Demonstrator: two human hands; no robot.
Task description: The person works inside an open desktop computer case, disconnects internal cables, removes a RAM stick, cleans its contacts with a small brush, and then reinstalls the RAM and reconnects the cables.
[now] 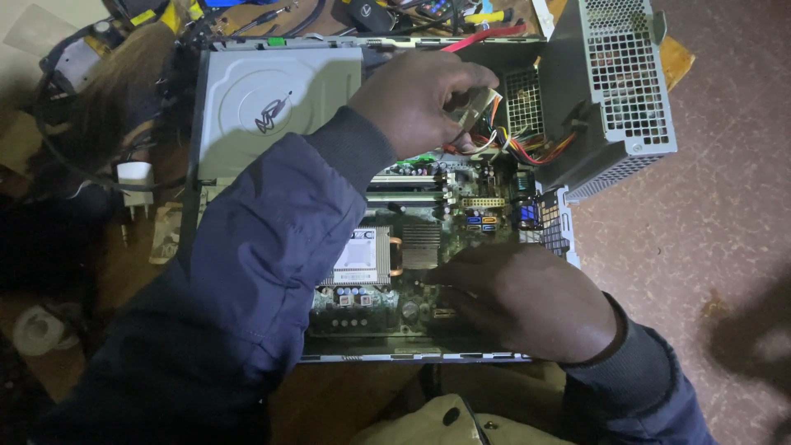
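Grey steel frames an opened desktop computer case under both hands. The left hand reaches across it with fingers curled shut on a bundle of power supply cables, red, yellow and orange, lifting them just beside the tilted-up power supply unit to its right. To its left lies the flat optical drive. Below that hand, the green motherboard is exposed, with the finned heatsink nearer the sleeve.

The right hand rests low on the board's near edge, fingers pressed together and pointing left toward small components; whether they pinch anything is hidden.

Doing this well seems to call for keeping the cables lifted clear without tugging at their connectors, while the lower fingers work gently, flat and steady, avoiding capacitors just beyond the fingertips.
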